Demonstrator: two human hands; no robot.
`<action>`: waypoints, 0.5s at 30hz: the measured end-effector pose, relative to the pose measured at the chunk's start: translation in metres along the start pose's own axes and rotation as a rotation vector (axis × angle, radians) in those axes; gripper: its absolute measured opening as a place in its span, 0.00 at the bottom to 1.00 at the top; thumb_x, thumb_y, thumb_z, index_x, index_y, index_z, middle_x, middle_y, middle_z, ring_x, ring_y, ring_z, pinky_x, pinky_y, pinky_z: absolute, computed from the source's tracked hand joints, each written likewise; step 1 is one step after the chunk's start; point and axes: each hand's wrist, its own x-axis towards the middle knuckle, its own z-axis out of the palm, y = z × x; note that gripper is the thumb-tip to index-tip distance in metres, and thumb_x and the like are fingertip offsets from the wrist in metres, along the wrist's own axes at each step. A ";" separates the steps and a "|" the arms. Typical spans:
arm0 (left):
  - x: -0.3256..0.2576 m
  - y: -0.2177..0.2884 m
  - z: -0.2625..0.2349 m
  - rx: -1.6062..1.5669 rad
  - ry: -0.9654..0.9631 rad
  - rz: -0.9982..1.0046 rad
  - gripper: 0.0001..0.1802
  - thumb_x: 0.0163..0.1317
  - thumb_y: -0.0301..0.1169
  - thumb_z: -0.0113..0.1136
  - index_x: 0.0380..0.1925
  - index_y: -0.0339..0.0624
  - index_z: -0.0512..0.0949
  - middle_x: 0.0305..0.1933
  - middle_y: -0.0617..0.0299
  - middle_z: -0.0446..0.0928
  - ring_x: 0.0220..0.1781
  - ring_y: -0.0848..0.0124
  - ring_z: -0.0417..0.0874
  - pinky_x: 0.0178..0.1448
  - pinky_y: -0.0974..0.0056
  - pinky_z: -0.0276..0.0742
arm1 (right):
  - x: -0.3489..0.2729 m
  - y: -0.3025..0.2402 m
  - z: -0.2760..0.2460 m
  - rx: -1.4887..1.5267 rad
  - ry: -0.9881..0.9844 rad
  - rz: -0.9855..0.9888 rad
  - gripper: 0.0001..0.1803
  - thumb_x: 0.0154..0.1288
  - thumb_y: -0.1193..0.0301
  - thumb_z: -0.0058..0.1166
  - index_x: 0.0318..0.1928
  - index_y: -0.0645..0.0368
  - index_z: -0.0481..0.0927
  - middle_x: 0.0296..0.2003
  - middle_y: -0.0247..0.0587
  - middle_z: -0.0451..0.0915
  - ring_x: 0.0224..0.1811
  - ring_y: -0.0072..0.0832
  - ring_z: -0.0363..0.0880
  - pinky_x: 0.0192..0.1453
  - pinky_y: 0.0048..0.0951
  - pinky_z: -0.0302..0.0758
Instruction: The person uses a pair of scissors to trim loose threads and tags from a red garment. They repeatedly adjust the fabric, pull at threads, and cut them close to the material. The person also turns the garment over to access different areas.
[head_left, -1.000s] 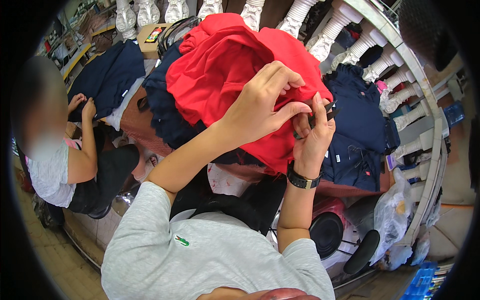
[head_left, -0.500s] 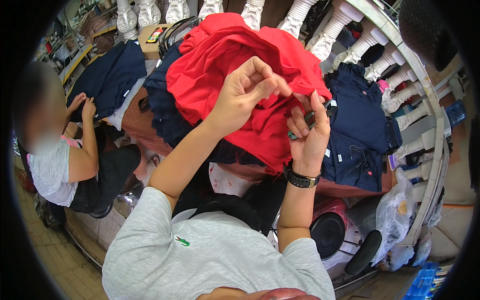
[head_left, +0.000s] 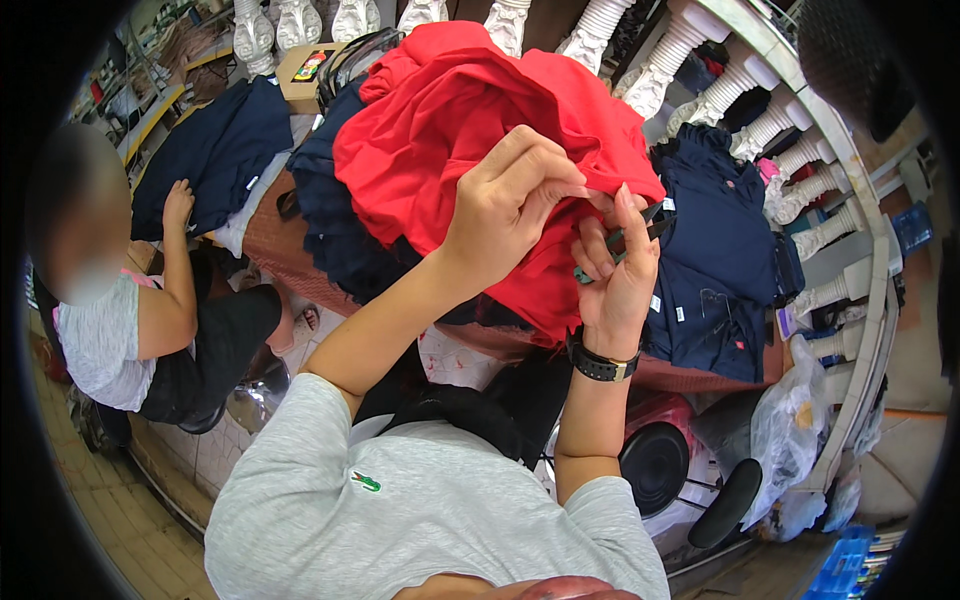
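A large heap of red cloth (head_left: 420, 130) lies before me on top of dark navy garments. My left hand (head_left: 510, 205) pinches the cloth's edge between thumb and fingertips; whether a thread is caught there too is too small to see. Close beside it, my right hand (head_left: 615, 260) is closed with its palm turned up, touching the same edge. It holds a pair of small scissors (head_left: 657, 228), whose dark blades stick out to the right past the fingers. A bit of green handle shows below the fingers, the rest being hidden by them.
Folded navy garments (head_left: 710, 260) lie at the right of the table, with more navy cloth (head_left: 335, 220) under the red heap. White balusters (head_left: 655, 75) line the far side. At left a co-worker (head_left: 160, 330) sits with a hand on a navy garment (head_left: 215, 150). Plastic bags (head_left: 790, 440) hang at right.
My left hand has moved slightly down and right, its pinch now at the red edge. The scissors' blades show more beyond my right hand. One of the co-worker's hands is no longer visible.
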 end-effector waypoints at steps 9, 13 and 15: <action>-0.018 0.007 -0.026 -0.177 -0.173 0.101 0.16 0.66 0.35 0.66 0.25 0.40 0.71 0.38 0.54 0.75 0.43 0.57 0.76 0.49 0.56 0.74 | 0.003 0.002 -0.014 0.150 -0.056 0.082 0.06 0.76 0.65 0.51 0.38 0.49 0.73 0.29 0.23 0.67 0.14 0.10 0.53 0.16 0.16 0.49; -0.025 0.012 -0.021 -0.105 -0.047 0.089 0.19 0.55 0.32 0.77 0.26 0.42 0.71 0.34 0.58 0.70 0.38 0.63 0.74 0.41 0.62 0.73 | 0.004 0.005 -0.013 0.158 -0.052 0.084 0.06 0.76 0.66 0.51 0.38 0.49 0.72 0.28 0.23 0.66 0.14 0.10 0.53 0.16 0.16 0.49; -0.019 0.015 -0.008 0.010 0.076 0.063 0.21 0.54 0.32 0.78 0.34 0.40 0.72 0.33 0.59 0.70 0.33 0.67 0.74 0.35 0.68 0.74 | 0.004 0.005 -0.012 0.141 -0.051 0.078 0.07 0.76 0.65 0.51 0.38 0.49 0.72 0.28 0.23 0.66 0.14 0.10 0.53 0.16 0.16 0.49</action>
